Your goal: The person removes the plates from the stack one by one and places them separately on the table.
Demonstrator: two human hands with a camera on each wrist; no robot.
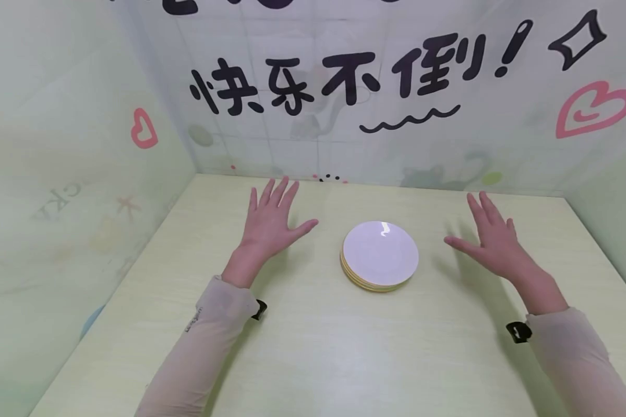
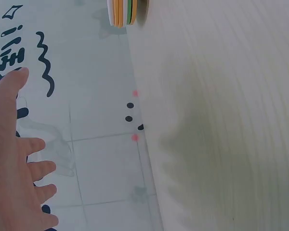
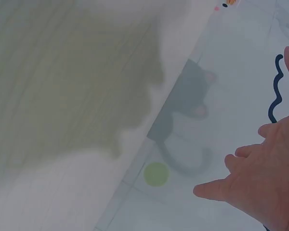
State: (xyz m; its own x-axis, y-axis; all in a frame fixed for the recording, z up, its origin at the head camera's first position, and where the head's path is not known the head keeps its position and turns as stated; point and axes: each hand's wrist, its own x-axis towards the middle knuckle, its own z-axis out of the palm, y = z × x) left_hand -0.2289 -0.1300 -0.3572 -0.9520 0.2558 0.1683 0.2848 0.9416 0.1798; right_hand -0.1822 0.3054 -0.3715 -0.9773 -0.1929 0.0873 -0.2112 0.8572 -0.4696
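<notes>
A stack of thin round discs [image 1: 381, 255] lies on the table between the two hands. Its top is glossy and white; in the left wrist view the edges of the stack [image 2: 123, 12] show white, orange and green layers. To the left of it, my left hand [image 1: 271, 226] is held with fingers straight and thumb spread, touching nothing visible. My right hand [image 1: 495, 243] is on the other side, thumb toward the stack and fingers extended, apart from it. The right wrist view shows this hand [image 3: 269, 168] with nothing in its grasp.
The pale wood-grain table [image 1: 318, 359] meets a printed back wall [image 1: 334, 150] with black lettering and a pink heart. Similar pale walls [image 1: 73, 220] rise at left and right. A blue patch [image 1: 91, 322] shows at the table's left edge. Black bands sit at both wrists.
</notes>
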